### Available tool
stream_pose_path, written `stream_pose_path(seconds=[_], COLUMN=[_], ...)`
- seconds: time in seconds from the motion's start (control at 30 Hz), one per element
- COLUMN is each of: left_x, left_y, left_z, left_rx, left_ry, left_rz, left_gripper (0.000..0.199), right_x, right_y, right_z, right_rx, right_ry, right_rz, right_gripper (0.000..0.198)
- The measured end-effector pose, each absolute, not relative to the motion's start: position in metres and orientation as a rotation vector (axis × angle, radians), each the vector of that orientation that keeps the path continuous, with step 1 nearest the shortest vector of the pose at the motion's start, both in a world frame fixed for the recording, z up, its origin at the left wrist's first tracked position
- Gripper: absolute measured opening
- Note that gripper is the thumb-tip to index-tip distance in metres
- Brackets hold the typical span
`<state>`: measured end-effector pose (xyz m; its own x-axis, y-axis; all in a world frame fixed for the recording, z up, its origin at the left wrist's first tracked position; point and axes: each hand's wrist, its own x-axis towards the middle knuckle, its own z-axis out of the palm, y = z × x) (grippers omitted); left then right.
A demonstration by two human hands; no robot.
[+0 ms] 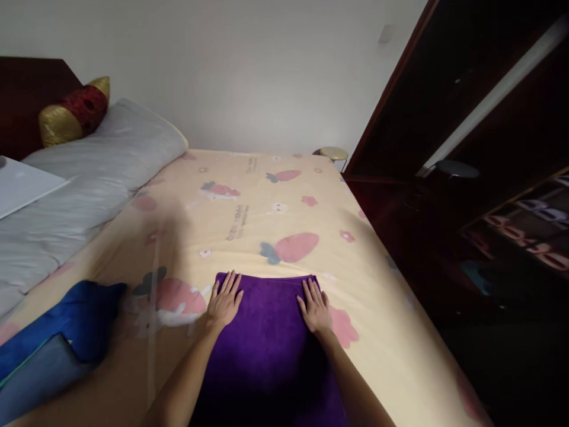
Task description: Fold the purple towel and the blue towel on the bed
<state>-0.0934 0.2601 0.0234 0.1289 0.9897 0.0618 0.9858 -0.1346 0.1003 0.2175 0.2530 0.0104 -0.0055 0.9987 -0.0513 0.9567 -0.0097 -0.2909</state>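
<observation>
The plush purple rectangular cloth (267, 332) lies on the cream carrot-print bedsheet (249, 252), right of the long grey pillow (124, 157), its sides running back toward the person. Near its far corners, the left hand (225, 302), closer to the pillow, and the right hand (317, 307) rest flat, gripping nothing.

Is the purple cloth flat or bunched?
Flat at its far end: the cloth shows a nearly straight edge between the left hand and right hand, both resting near its corners. Near end: too dark to tell.
</observation>
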Motion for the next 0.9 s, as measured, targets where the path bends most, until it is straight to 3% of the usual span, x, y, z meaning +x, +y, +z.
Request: stream_pose_path(seconds=[0.2,0.53,0.73,0.9], left_x=[-0.076,-0.019,-0.069,-0.125], left_y=[0.237,0.111,0.055,0.041], left_z=[0.020,0.010,0.019,0.043], left_rx=[2.319,2.599,2.729,2.538], left_ry=[2.034,1.673,1.450,1.349], left_rz=[0.219,0.353,0.318,0.056], left_gripper=[0.058,0.059,0.060,0.060], right_x=[0.198,0.135,0.175,0.240], right_y=[0.235,0.112,0.060,0.043], right_z=[0.025,-0.001,0.002,0.025], right_rx=[-2.136,-1.833,-1.587,-1.496], right_ry=[-2.007,-2.233,-2.400,-2.598], right_rz=[0.282,0.349,0.357,0.483], right_gripper=[0.060,0.054,0.055,0.054])
